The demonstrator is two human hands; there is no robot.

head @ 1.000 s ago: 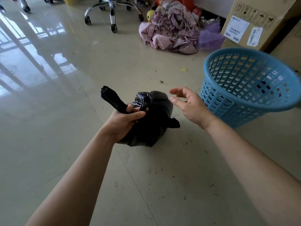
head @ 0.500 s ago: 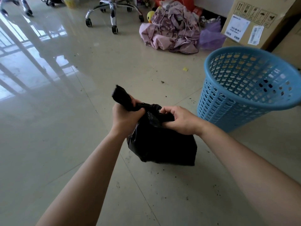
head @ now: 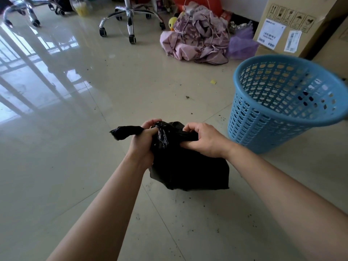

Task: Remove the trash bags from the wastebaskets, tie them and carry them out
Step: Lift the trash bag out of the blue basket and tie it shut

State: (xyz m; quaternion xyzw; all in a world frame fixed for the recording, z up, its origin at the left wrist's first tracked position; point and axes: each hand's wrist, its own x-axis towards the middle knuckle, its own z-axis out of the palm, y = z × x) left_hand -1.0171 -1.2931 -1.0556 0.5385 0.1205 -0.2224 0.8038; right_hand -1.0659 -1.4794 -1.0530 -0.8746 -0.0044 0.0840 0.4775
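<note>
A black trash bag (head: 188,170) sits on the tiled floor in front of me. My left hand (head: 144,142) grips its twisted neck, and a loose end sticks out to the left of my fist. My right hand (head: 203,141) grips a gathered fold at the top right of the bag. A blue perforated wastebasket (head: 282,102) stands to the right of the bag, tilted, with no bag in it.
A pile of pink-purple cloth (head: 197,42) lies at the back. A cardboard box (head: 293,25) stands behind the wastebasket. Two wheeled chair bases (head: 130,17) stand at the far left and middle. Dirt specks dot the floor (head: 94,185).
My right hand came in from open air and took hold of the bag's top. The bag shifted toward me, and its loose end swung down to the left.
</note>
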